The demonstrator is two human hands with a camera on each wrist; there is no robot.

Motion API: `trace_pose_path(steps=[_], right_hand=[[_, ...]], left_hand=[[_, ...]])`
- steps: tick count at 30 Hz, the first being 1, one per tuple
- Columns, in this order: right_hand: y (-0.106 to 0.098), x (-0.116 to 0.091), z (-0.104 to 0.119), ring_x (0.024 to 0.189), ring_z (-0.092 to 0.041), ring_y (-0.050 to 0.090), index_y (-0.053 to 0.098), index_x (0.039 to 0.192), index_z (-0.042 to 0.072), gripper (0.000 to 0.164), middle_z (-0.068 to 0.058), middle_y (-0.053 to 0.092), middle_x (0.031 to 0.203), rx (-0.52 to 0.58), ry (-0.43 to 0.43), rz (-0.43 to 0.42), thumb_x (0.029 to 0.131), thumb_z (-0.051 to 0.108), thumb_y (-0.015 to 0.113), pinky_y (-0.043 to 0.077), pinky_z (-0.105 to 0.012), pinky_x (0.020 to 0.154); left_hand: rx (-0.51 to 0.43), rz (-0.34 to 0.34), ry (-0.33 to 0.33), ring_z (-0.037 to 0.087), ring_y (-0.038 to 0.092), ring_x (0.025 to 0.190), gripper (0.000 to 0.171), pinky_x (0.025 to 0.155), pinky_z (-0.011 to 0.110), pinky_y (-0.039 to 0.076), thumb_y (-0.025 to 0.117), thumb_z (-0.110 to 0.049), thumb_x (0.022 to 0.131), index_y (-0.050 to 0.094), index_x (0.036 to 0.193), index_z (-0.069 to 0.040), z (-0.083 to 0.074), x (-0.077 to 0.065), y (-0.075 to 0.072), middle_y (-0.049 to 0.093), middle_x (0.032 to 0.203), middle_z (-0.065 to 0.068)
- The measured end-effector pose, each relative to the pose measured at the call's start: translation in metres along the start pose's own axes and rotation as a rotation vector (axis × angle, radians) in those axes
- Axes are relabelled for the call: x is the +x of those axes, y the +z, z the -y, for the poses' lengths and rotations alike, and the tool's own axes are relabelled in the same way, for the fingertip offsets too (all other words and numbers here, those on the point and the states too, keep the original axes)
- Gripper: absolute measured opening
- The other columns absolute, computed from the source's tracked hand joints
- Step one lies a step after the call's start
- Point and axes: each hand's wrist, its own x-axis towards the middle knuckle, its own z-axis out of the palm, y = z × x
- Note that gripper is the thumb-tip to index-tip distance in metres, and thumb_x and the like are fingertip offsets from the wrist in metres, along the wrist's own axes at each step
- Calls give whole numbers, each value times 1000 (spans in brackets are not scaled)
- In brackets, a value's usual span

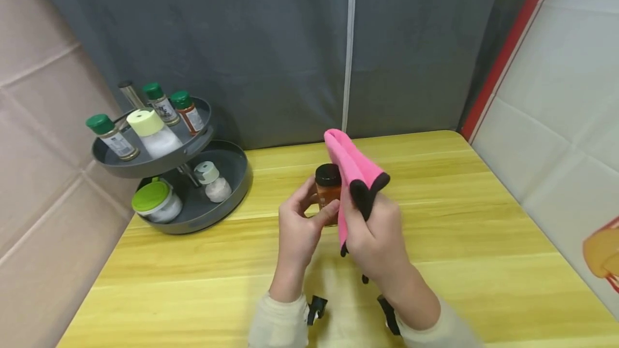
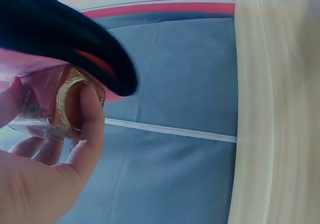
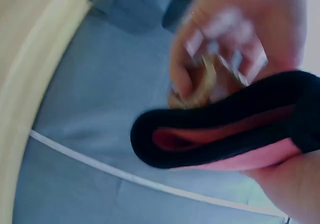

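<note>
My left hand (image 1: 301, 224) grips a small clear jar (image 1: 328, 193) with a black lid and reddish-brown contents, raised over the table. In the left wrist view, fingers curl round the jar (image 2: 57, 103), one of them against its base. A folded pink cloth (image 1: 352, 162) with black edging is held in my right hand (image 1: 379, 235), pressed along the jar's right side. In the right wrist view the folded cloth (image 3: 225, 134) hides part of the jar and most of the right hand's fingers.
A grey two-tier turntable rack (image 1: 193, 224) stands at the left. Green-capped spice bottles (image 1: 113, 137) and a white shaker (image 1: 157, 136) are on its upper tier. A green-lidded container (image 1: 157, 201) and a small shaker (image 1: 213, 182) sit below. A grey curtain (image 1: 271, 58) hangs behind the wooden table (image 1: 193, 283).
</note>
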Motion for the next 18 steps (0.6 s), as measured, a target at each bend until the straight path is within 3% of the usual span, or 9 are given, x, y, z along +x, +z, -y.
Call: trace_pose_path(steps=[2,6,10,12,14,16,18], right_hand=[[7,-6,-1,49,-8,47,64,93,5,11,3,50,64,-11,-7,-13,101,8,57,39,-22,46],[12,-15,-8,47,-6,45,55,77,13,26,6,47,60,-66,50,27,103,15,56,39,-23,43],[8,-17,-12,47,-9,50,55,71,11,38,3,50,58,-54,298,169,106,27,54,43,-28,43],[5,-14,-12,51,-13,54,58,75,9,40,0,54,60,-41,448,230,106,34,53,46,-30,47],[2,-8,-9,53,-17,55,59,79,7,42,-4,55,63,-24,527,252,106,37,52,46,-32,50],[-2,-2,-6,52,-19,54,61,85,7,39,-5,54,63,-13,496,224,106,37,51,45,-33,49],[-4,3,-3,47,-19,49,66,95,7,32,-4,49,59,5,382,163,107,33,52,42,-32,46]], left_hand=[[-42,-4,2,28,67,98,50,69,42,62,82,-7,85,70,131,-22,-2,1,0,73,113,6],[-91,-45,12,27,67,97,50,71,40,62,80,-1,84,69,132,-14,-5,4,-3,73,113,10],[-68,-85,45,27,68,99,50,80,38,60,79,0,84,69,131,-11,-7,7,-7,73,116,10],[-56,-71,54,27,68,99,49,84,39,59,79,-1,85,69,132,-11,-7,7,-8,73,116,9],[-52,-44,51,28,67,100,49,83,41,60,79,-3,85,68,132,-12,-5,7,-7,73,117,9],[-59,-15,34,28,67,99,50,80,41,61,80,-4,85,68,133,-14,-3,6,-5,73,117,9],[-61,0,14,27,66,98,50,75,41,62,80,-4,85,69,132,-15,0,4,-2,73,116,8]])
